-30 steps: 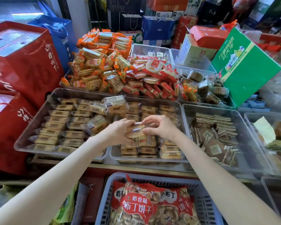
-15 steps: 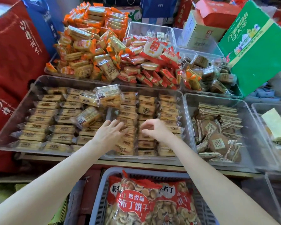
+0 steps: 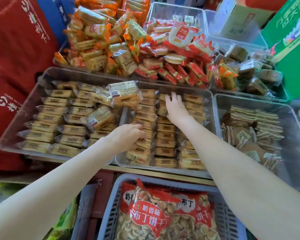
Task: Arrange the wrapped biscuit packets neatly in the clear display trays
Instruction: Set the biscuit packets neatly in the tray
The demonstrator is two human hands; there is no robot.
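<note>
Tan wrapped biscuit packets (image 3: 164, 141) lie in rows inside the middle clear tray (image 3: 161, 169). My left hand (image 3: 128, 135) rests with bent fingers on the packets of that tray's left column. My right hand (image 3: 175, 108) lies flat with spread fingers on the packets at the far end of the middle column. Neither hand lifts a packet. The left clear tray (image 3: 42, 78) holds more rows of the same packets, with three loose packets (image 3: 125, 96) lying askew on top near the divide between the two trays.
A right clear tray (image 3: 220, 104) holds brown wafer packets. Behind are heaps of orange packets (image 3: 100, 37) and red packets (image 3: 171, 56). A grey basket (image 3: 111, 201) with a big red biscuit bag sits below. Red boxes (image 3: 16, 49) stand at left, a green box (image 3: 291, 42) at right.
Both hands held one packet together above the middle tray; it is now laid down. My right hand moved to the tray's far end, my left onto the left column.
</note>
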